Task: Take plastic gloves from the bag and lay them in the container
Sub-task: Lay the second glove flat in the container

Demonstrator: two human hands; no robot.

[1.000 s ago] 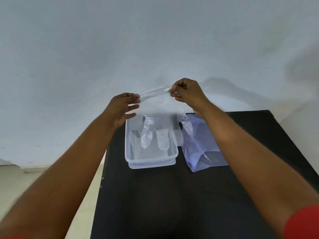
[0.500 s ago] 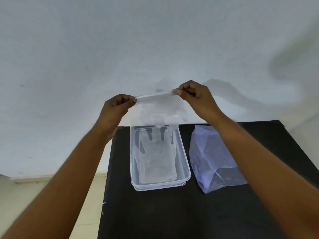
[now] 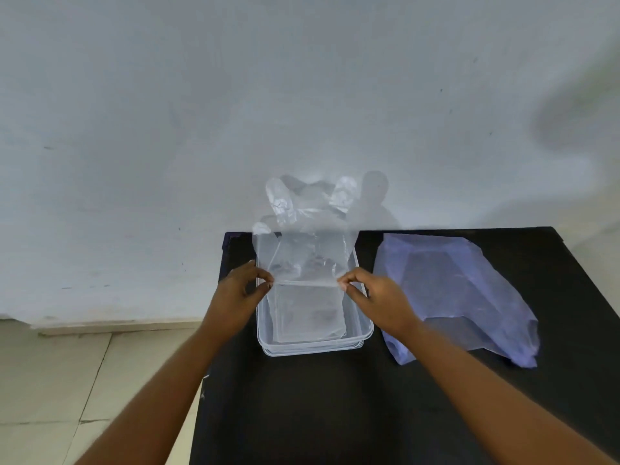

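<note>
From the head camera, we see our left hand point(image 3: 240, 292) and right hand point(image 3: 375, 298) each pinching a corner of a clear plastic glove's point(image 3: 310, 243) cuff between thumb and fingertips. The glove stretches over the clear container point(image 3: 367, 325), its fingers reaching past the far rim toward the wall. More gloves point(image 3: 310, 312) lie flat inside. The bluish bag point(image 3: 469, 297) rests right of the container on the black table point(image 3: 335, 414).

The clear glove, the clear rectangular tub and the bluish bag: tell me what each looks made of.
Clear glove: thin, filmy plastic, glossy; it crinkles and the wall shows through it.
Clear rectangular tub: stiffer see-through plastic, smooth; it keeps a moulded rim and straight walls.
Bluish bag: soft translucent plastic film, slightly shiny, lying creased and slumped on the black table. Exact plastic types cannot be told.
</note>
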